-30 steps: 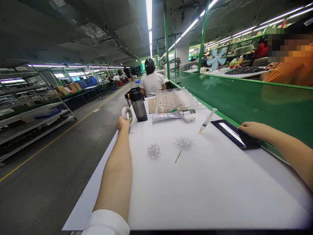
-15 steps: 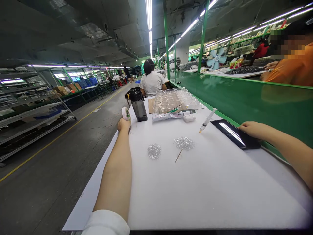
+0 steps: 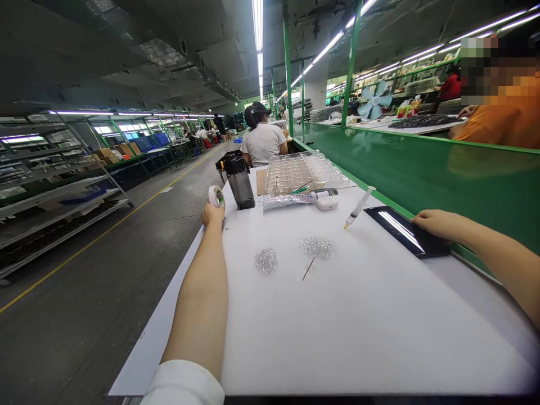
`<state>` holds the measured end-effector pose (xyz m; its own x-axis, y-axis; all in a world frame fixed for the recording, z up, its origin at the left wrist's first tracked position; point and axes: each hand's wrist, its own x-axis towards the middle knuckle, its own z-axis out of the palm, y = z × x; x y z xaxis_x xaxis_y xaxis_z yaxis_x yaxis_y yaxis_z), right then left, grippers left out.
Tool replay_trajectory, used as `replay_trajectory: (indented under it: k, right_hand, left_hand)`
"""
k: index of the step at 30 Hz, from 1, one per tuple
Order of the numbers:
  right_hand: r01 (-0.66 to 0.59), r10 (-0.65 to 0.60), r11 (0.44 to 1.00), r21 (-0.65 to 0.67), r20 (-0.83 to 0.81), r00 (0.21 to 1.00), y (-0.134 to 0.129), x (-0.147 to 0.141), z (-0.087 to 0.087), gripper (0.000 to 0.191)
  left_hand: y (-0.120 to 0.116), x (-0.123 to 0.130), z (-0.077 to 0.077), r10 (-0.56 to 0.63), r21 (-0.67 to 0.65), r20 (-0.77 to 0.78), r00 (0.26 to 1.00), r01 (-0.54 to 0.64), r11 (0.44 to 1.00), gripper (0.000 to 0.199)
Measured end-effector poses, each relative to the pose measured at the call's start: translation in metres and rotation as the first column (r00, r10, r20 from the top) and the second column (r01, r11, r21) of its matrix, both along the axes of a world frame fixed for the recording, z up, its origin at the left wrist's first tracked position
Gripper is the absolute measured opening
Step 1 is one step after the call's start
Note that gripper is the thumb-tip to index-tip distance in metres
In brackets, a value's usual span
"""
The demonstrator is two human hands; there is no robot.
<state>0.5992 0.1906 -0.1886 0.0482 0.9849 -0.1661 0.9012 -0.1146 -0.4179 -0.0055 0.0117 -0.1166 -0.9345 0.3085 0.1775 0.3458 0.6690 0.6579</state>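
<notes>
Left hand (image 3: 213, 215): fingers clamped on tape roll (image 3: 216, 197), at far-left edge of surface (image 3: 337, 337), near black bottle (image 3: 240, 183). Right hand (image 3: 439, 224): fingers together, flat on dark tablet (image 3: 400, 230). Glittery piles (image 3: 267, 260) between hands.

1. White foam counter (image 3: 337, 332), two sparkly clear piles (image 3: 267, 260) on it, well apart from the far edge
2. Thin stick (image 3: 308, 268) just beside the piles
3. Syringe (image 3: 359, 207), tip down on foam
4. Tube (image 3: 287, 200) next to small white case (image 3: 327, 203)
5. Clear compartment tray (image 3: 301, 171) at far end
6. Dark bottle (image 3: 239, 184), left of tray
7. Green partition (image 3: 422, 174) along right side
8. Co-worker (image 3: 264, 143) seated ahead, another in orange (image 3: 502, 126) beyond partition
9. Blue fan (image 3: 374, 101) far right
10. Wire shelves (image 3: 54, 185) left of aisle
</notes>
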Motion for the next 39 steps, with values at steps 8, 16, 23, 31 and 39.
replay_trajectory:
  k: [8, 16, 23, 31, 39]
  right_hand:
    - [-0.015, 0.015, 1.0, 0.017, 0.002, 1.0, 0.003, 0.0017, -0.0015, 0.024]
    - [-0.019, 0.019, 1.0, -0.011, 0.014, 1.0, 0.0006, -0.0004, -0.0006, 0.031]
    - [-0.02, 0.02, 1.0, 0.002, 0.018, 1.0, 0.0025, 0.0017, -0.002, 0.028]
    - [-0.023, 0.023, 1.0, 0.021, 0.005, 1.0, 0.0041, 0.0034, -0.0035, 0.023]
    - [-0.031, 0.03, 0.999, 0.008, 0.034, 0.999, -0.0007, 0.0011, 0.0006, 0.03]
  left_hand:
    - [-0.0031, 0.0019, 0.0018, 0.015, 0.073, -0.081, 0.997, -0.009, 0.997, 0.038]
    - [-0.0028, -0.0009, -0.0007, -0.009, 0.073, -0.03, 1.0, 0.011, 0.997, 0.03]
    - [-0.0022, 0.0072, 0.0047, -0.012, 0.104, -0.06, 0.998, 0.019, 0.994, 0.036]
    - [-0.0063, 0.0075, 0.0068, -0.036, 0.068, -0.057, 0.998, 0.04, 0.997, 0.033]
    - [-0.0065, 0.0044, 0.0058, -0.02, 0.016, 0.026, 0.999, 0.019, 1.0, 0.04]
